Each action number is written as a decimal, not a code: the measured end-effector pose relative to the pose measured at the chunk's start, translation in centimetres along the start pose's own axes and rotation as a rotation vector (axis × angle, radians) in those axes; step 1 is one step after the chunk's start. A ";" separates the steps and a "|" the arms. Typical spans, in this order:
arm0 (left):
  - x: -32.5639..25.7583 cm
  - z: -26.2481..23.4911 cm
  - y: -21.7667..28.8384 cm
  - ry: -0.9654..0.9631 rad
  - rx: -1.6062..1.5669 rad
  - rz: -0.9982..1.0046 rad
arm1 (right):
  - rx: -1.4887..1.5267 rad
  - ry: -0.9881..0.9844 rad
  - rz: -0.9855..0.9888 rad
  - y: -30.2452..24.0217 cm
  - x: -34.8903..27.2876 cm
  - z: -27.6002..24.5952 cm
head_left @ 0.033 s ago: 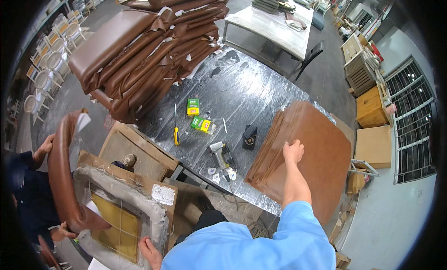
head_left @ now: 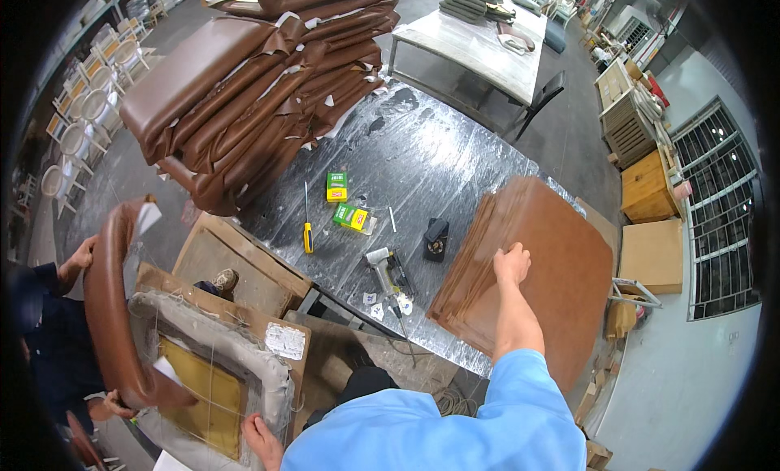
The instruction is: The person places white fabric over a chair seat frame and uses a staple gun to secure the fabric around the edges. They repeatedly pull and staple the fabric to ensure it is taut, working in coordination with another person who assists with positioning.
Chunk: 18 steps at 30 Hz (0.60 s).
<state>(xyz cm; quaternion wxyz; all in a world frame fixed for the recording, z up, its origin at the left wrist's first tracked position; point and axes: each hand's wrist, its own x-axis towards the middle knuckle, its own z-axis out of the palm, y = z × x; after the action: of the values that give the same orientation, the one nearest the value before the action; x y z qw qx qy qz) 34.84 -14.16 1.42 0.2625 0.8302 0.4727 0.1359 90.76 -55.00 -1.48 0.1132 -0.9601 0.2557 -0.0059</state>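
My right hand [head_left: 513,264] is on a stack of brown leather-like sheets [head_left: 561,268] at the right of the table, fingers bent and closed at the top sheet's left edge. My left hand [head_left: 262,440], low in the view, has its fingers curled beside a carton [head_left: 280,382] lined with grey plastic; whatever they hold is hidden. At the far left a co-worker in dark clothes holds a long brown upholstered cover [head_left: 114,308] over that carton, one hand [head_left: 79,256] at its upper part and the other [head_left: 114,404] near its lower end.
On the plastic-covered table [head_left: 443,138] lie a staple gun [head_left: 380,268] with a hose, green-yellow boxes [head_left: 336,187], a yellow-handled screwdriver [head_left: 308,235] and a small black box [head_left: 435,239]. Brown covers [head_left: 260,89] are piled at the back left. Another table [head_left: 479,41] stands beyond.
The co-worker's brown cover has shifted slightly, its upper end tilting to the right and its lower flap moving a little. My hands have not moved.
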 end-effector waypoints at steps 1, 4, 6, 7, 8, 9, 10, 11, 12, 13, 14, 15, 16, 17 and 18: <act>0.4 0.2 -0.2 -0.017 0.006 0.002 | -0.031 0.003 -0.019 -0.1 0.5 -0.2; 0.4 0.8 -0.1 -0.031 -0.015 -0.023 | -0.083 0.025 -0.058 -0.5 2.0 -0.5; 0.4 1.0 -0.2 -0.031 -0.009 -0.046 | -0.077 0.054 -0.062 -0.6 2.4 -0.1; 0.4 0.8 -0.2 -0.029 0.000 -0.060 | 0.012 0.037 -0.007 -0.7 2.6 0.1; 0.3 0.6 -0.2 -0.033 0.012 -0.061 | 0.101 0.019 0.050 -0.7 2.9 0.1; 0.2 0.4 0.0 -0.038 0.020 -0.064 | 0.188 0.005 0.105 -0.6 3.2 0.2; 0.2 0.4 -0.1 -0.047 0.020 -0.067 | 0.214 0.017 0.124 -0.1 3.9 -0.1; 0.2 0.6 -0.1 -0.028 0.000 -0.050 | 0.239 0.030 0.143 0.3 4.5 -0.3; 0.3 0.7 0.0 -0.008 -0.011 -0.032 | 0.265 0.034 0.166 0.7 4.9 -0.2; 0.3 0.8 0.0 0.011 -0.023 -0.014 | 0.280 0.005 0.170 1.2 5.1 -0.1; 0.4 0.7 0.0 0.008 -0.023 -0.015 | 0.295 -0.023 0.176 1.8 5.2 0.0; 0.3 0.7 0.0 0.013 -0.029 -0.020 | 0.313 -0.048 0.171 1.8 5.4 -0.1; 0.2 0.8 0.0 0.017 -0.036 -0.024 | 0.347 -0.072 0.209 1.8 5.8 -0.3; 0.1 0.9 0.0 0.020 -0.045 -0.032 | 0.379 -0.094 0.248 1.7 6.1 -0.5; 0.1 0.9 0.1 0.021 -0.042 -0.035 | 0.412 -0.126 0.296 1.8 6.1 -0.3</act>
<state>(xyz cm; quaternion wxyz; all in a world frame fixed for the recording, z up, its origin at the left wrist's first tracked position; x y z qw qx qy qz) 35.37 -14.35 0.76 0.2773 0.8147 0.4868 0.1497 95.18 -59.57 -1.83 0.3218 -0.8674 0.3791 0.0187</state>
